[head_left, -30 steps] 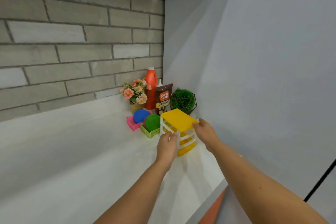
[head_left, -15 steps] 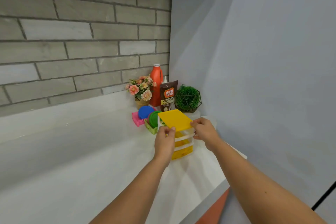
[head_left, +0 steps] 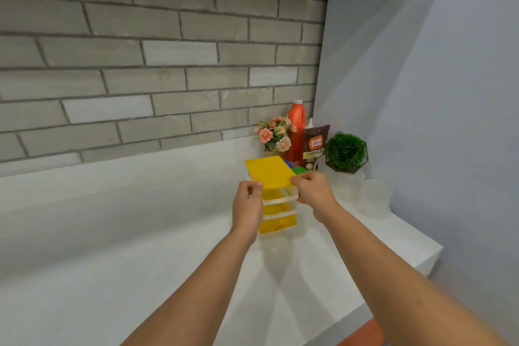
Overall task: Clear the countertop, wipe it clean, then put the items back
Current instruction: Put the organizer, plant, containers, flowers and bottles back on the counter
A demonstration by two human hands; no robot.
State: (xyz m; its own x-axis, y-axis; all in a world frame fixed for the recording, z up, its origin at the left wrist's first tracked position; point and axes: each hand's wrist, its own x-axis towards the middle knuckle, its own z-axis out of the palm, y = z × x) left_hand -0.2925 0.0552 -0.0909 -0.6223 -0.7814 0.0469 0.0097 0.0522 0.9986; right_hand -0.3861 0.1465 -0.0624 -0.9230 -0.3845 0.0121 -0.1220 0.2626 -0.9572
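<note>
White countertop (head_left: 140, 233) | left hand (head_left: 247, 205), right hand (head_left: 314, 194): both gripping yellow drawer organizer (head_left: 271, 171)

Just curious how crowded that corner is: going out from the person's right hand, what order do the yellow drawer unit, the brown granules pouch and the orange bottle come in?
1. Yellow drawer unit: gripped by the right hand.
2. Brown granules pouch: standing just behind the hand.
3. Orange bottle: farthest, against the brick wall.
</note>
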